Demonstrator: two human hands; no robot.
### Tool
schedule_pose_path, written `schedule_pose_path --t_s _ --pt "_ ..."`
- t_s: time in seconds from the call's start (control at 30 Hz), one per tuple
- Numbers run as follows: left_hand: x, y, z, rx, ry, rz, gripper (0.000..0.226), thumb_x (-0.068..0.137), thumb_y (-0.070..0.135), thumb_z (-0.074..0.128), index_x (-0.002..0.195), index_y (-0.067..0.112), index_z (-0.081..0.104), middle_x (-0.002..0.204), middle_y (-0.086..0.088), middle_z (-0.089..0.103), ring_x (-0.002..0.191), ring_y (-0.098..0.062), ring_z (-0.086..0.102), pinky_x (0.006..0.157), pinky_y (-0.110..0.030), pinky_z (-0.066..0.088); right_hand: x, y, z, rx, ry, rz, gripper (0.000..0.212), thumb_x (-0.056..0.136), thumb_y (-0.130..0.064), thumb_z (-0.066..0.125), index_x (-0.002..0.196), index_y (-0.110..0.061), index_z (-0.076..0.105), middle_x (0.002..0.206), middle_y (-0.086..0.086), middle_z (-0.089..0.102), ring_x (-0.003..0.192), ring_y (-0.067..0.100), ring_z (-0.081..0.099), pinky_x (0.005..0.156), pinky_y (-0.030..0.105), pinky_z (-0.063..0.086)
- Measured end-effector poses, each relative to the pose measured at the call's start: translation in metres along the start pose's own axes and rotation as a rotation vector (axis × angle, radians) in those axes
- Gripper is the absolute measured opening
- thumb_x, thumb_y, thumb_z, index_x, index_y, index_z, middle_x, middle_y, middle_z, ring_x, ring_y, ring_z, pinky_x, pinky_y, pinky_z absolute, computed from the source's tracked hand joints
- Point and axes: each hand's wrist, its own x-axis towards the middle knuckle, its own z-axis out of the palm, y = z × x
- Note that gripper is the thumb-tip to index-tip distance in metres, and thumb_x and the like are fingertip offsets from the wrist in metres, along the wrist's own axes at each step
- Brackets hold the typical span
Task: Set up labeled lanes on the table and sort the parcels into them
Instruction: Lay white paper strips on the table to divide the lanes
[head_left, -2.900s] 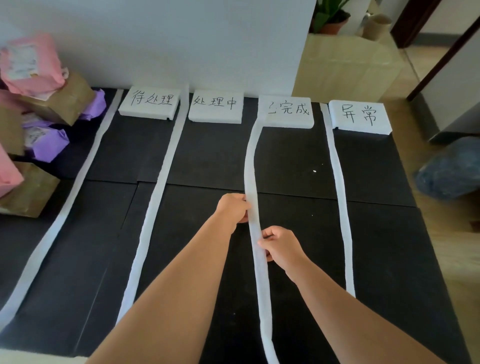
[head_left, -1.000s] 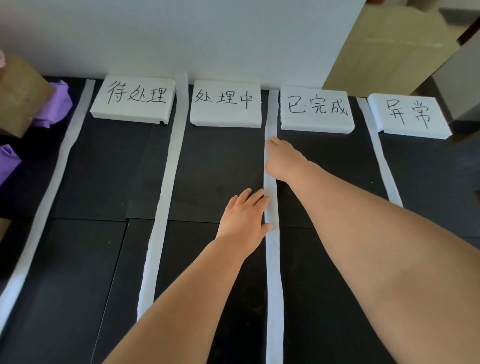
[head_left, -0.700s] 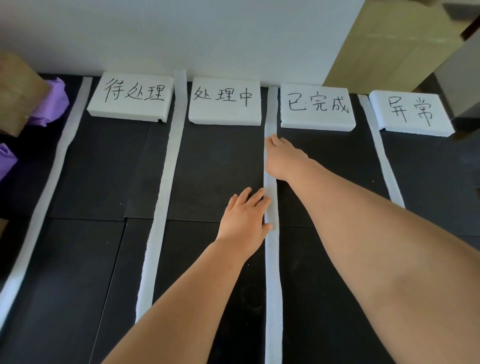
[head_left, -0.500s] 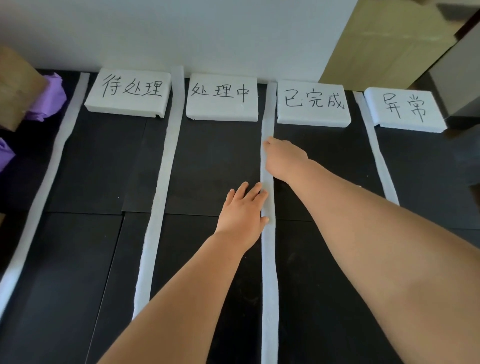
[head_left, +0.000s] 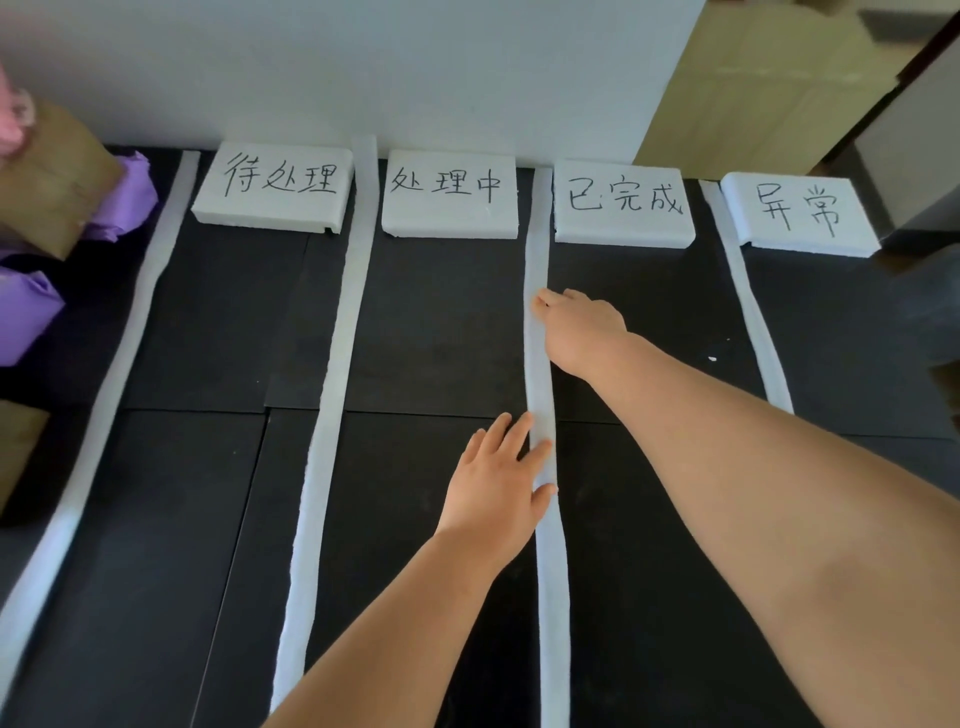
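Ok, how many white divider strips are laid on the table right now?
4. far-left strip beside the parcels; second strip; third strip under both hands; fourth strip, its near end hidden by the right forearm. More could lie off-frame.

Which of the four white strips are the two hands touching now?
The third strip from the left, between the 处理中 label and the 已完成 label. Both the left hand and right hand rest on it; the others lie untouched.

left hand (head_left: 496, 480) flat, palm down; right hand (head_left: 582, 330) outstretched, fingers (head_left: 545, 300) pressing
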Motion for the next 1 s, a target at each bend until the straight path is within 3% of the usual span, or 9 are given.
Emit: schedule_pose_path --t_s 0.27,0.6,0.8,1.0 --pt "-0.039 0.007 0.013 -0.023 -0.056 0.011 0.058 0.102 0.048 0.042 0.154 0.032 0.024 0.165 0.004 0.01 0.153 -0.02 0.002 0.12 -0.038 -0.002 -0.061 -0.017 0.017 0.032 -0.003 -0.028 0.06 0.099 -0.007 0.049 0.154 -0.019 0.03 0.159 -0.002 0.028 0.147 0.024 0.028 0.101 0.038 0.048" --pt "-0.088 0.017 0.023 0.025 -0.076 0.044 0.054 0.101 0.048 0.043 0.152 0.035 0.031 0.164 0.005 0.018 0.152 -0.019 0.008 0.122 -0.038 0.004 -0.14 -0.035 0.038 0.141 -0.05 0.021 0.061 0.1 -0.005 0.046 0.155 -0.026 0.031 0.164 -0.001 0.022 0.15 0.024 0.02 0.107 0.038 0.047" --pt "-0.129 0.032 0.036 0.065 -0.092 0.007 0.053 0.102 0.045 0.045 0.152 0.037 0.03 0.163 0.006 0.022 0.151 -0.02 0.014 0.122 -0.04 0.01 -0.189 -0.045 0.064 0.263 -0.058 0.046 0.063 0.098 -0.003 0.048 0.154 -0.026 0.032 0.161 0.002 0.025 0.146 0.023 0.026 0.104 0.036 0.047" --pt "-0.166 0.054 0.054 0.079 -0.066 -0.067 0.049 0.106 0.04 0.034 0.154 0.032 0.026 0.163 0.006 0.019 0.152 -0.019 0.012 0.122 -0.037 0.012 -0.233 -0.051 0.078 0.115 -0.079 -0.067 0.065 0.099 -0.006 0.047 0.157 -0.025 0.024 0.163 0.004 0.021 0.149 0.026 0.021 0.108 0.04 0.044"
